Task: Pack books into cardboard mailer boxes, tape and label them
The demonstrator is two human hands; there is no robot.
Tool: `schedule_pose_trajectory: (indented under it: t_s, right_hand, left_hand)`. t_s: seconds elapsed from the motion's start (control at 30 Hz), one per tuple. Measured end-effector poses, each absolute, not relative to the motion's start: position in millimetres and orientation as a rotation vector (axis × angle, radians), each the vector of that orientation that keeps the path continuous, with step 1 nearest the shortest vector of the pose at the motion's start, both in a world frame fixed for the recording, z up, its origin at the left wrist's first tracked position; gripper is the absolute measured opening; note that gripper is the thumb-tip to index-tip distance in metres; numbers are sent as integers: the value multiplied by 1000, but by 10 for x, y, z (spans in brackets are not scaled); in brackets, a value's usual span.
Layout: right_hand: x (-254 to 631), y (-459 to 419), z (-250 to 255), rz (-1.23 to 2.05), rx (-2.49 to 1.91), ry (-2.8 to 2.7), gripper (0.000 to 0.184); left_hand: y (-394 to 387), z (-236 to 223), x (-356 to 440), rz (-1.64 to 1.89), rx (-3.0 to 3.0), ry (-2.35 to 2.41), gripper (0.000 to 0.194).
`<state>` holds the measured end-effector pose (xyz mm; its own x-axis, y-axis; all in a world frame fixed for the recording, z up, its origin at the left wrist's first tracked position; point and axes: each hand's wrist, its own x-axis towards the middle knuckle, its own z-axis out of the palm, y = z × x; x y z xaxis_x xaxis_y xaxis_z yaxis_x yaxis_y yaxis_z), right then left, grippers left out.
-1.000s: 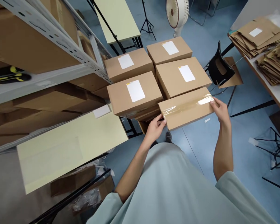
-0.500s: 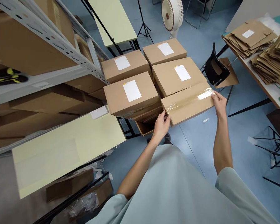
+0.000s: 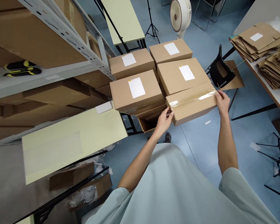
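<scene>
A taped cardboard box [image 3: 193, 104] is held in front of me, with shiny clear tape across its top. My left hand [image 3: 164, 119] is closed on its near left end, fingertips at the edge. At the opposite end, my right hand [image 3: 222, 101] grips the near right corner, thumb on top. Right behind the taped box sits a labelled cardboard box [image 3: 177, 81]; whether the two touch cannot be made out. To the left is another labelled box [image 3: 136, 99], and below it an open carton [image 3: 144, 126] shows a dark inside.
Two more labelled boxes [image 3: 130, 70] [image 3: 180, 49] stand behind. A metal shelf [image 3: 72, 68] with cartons runs along the left, above a pale yellow table [image 3: 102, 127]. A black chair [image 3: 220, 73], a fan [image 3: 180, 15] and a table with flattened cardboard [image 3: 259, 40] are beyond.
The taped box has tipped slightly, so more of its near side shows. Both hands keep their hold at its ends. The whole view has shifted a little.
</scene>
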<state>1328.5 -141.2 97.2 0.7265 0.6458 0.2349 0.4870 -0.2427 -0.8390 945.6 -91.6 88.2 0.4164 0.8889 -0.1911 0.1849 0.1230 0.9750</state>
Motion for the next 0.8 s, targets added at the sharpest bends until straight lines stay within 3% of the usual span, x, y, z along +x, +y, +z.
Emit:
schedule_pose_trajectory:
  t_s: [0.27,0.47,0.63,0.8]
  right_hand:
    - [13159,-1553,950,21,-1881,-741,62]
    - [12605,-1694,1404,-207,-1915,-1018,54]
    - [11586,-1666,1812,-84,-1875,-1257,49]
    - [10440,-1616,1840,197,-1664,-1404,39]
  left_hand:
    - [-981,965,9297,659,1381,1138,59]
    - [-1135,1062,8963,670,1365,1127,55]
    - [-1319,1141,8476,712,1321,1183,51]
    - [-1422,1293,7881,852,1225,1275,46]
